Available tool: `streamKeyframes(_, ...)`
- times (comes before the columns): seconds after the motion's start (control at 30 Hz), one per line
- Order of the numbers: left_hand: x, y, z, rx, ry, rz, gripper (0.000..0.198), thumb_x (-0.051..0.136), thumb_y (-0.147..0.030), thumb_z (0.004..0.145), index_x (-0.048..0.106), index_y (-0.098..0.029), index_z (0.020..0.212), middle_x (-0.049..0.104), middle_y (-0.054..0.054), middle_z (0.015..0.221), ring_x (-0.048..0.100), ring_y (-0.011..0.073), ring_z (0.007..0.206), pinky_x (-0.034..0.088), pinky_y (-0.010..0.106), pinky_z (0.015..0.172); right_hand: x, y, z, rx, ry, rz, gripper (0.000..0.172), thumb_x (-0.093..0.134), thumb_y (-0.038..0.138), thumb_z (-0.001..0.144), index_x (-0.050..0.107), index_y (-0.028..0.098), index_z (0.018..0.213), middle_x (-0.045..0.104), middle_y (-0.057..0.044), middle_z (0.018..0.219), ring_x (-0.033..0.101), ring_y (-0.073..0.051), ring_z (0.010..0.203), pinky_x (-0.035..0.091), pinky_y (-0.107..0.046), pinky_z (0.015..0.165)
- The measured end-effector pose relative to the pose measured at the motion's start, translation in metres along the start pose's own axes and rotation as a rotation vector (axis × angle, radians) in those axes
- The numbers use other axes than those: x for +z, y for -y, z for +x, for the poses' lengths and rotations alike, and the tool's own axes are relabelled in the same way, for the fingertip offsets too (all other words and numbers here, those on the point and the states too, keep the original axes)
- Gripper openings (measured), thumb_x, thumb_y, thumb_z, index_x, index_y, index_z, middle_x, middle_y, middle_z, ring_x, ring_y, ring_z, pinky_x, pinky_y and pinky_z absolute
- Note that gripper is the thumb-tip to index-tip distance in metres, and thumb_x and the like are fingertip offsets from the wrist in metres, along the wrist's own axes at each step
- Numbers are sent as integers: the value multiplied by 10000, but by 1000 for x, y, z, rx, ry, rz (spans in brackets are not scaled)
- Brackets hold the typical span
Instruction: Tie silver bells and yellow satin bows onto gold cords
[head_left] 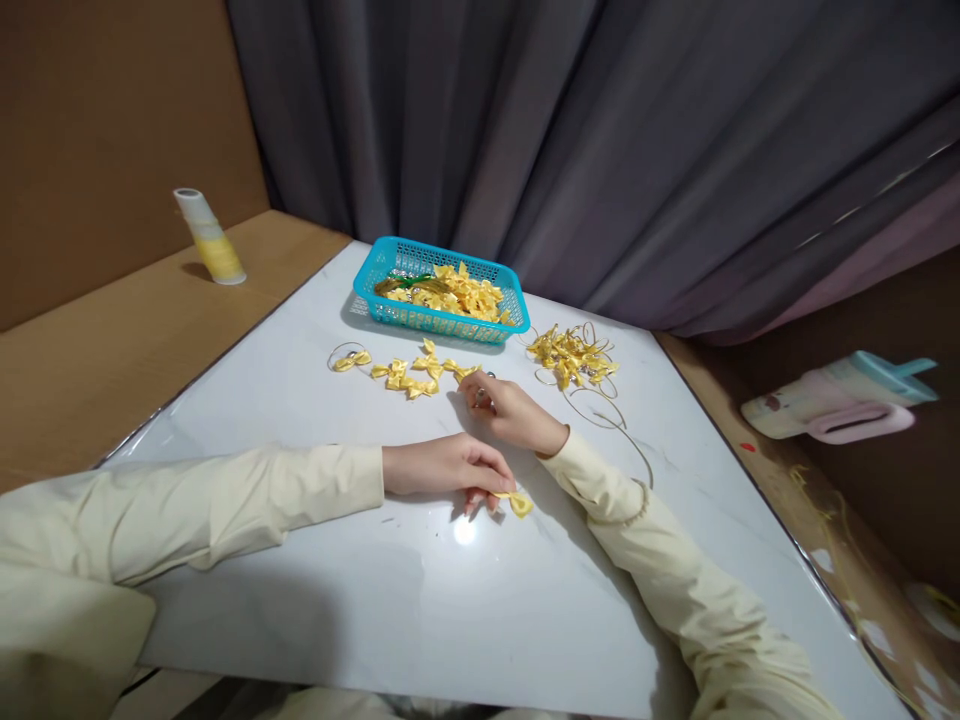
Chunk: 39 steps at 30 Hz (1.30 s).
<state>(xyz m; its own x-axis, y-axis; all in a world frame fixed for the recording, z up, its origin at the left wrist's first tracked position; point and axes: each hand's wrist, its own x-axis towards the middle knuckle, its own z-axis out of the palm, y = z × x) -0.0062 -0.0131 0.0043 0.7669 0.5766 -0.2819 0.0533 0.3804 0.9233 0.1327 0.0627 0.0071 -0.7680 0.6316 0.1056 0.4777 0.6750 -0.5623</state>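
Observation:
My left hand (465, 470) is closed on a yellow ribbon bow (519, 502), which sticks out past the fingertips above the white tabletop. Just beyond it, my right hand (510, 408) reaches to the right end of a loose row of yellow bows (421, 375). Its fingers are curled near a small dark, shiny piece; whether they grip anything is hard to make out. At the left of that row lies a single bow with a thin wire ring (346, 357).
A blue plastic basket (439, 330) with yellow bows and a green-tied bundle stands at the back. Right of it is a pile of bows with golden cords (574, 355). A ribbon spool (210, 240) stands far left, a tumbler (832, 400) far right. Dark curtains (450, 120) hang behind.

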Motion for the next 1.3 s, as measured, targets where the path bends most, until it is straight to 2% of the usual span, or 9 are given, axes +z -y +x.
streamKeyframes(0.13,0,0,0,-4,-6,-1,179,613,-301,749,589,-127,780,586,-7,628,459,72,472,357,210,434,-2,3,1,110,-95,86,249,518,69,670,581,162,891,591,13,721,486,-80,574,384,-191,579)
streamKeyframes(0.23,0,1,0,-2,-6,1,177,612,-299,746,588,-126,769,584,-7,618,456,70,465,355,203,421,-6,3,2,258,-169,437,196,605,173,645,600,158,841,600,10,706,513,-82,536,379,-189,502)
streamKeyframes(0.33,0,1,0,2,-2,0,165,609,-291,746,583,-128,756,581,-11,614,468,71,461,371,203,421,-12,-1,2,406,-234,840,266,683,203,573,607,151,822,613,2,709,546,-93,517,380,-192,456)
streamKeyframes(0.4,-1,1,0,11,2,-2,163,612,-289,747,583,-128,756,585,-11,623,474,70,464,383,203,428,-17,-5,2,457,-272,960,304,703,204,551,609,151,835,616,-3,725,555,-91,531,402,-193,466)
streamKeyframes(0.6,-1,3,1,21,-2,-14,199,624,-319,755,590,-123,768,593,-11,624,471,61,458,389,201,440,-39,-7,0,496,-311,1049,312,667,169,574,590,184,876,589,8,719,573,-92,614,432,-181,488)
streamKeyframes(0.77,-4,7,3,52,10,-41,246,660,-349,737,599,-119,798,612,-2,642,483,62,459,393,198,425,-74,8,-11,446,-429,1036,216,651,177,644,588,209,848,578,12,721,577,-103,654,486,-219,576)
streamKeyframes(1.03,-5,9,3,73,-8,-26,315,713,-374,681,609,-110,818,649,21,669,511,69,464,416,212,446,-122,37,-35,463,-711,1164,162,552,41,734,633,181,752,539,26,643,542,-25,567,454,-104,521)
streamKeyframes(1.17,-4,7,1,56,-32,-13,273,713,-333,685,615,-109,806,650,26,679,525,77,490,424,216,466,-139,52,-49,420,-879,1107,229,489,32,798,639,183,711,549,16,642,545,-13,567,430,-94,493)
streamKeyframes(1.3,-3,6,0,74,-38,-19,233,699,-295,701,627,-105,816,653,34,702,547,86,534,454,232,530,-155,65,-70,305,-1039,1024,336,427,27,849,651,198,667,552,26,640,536,22,573,434,-78,551)
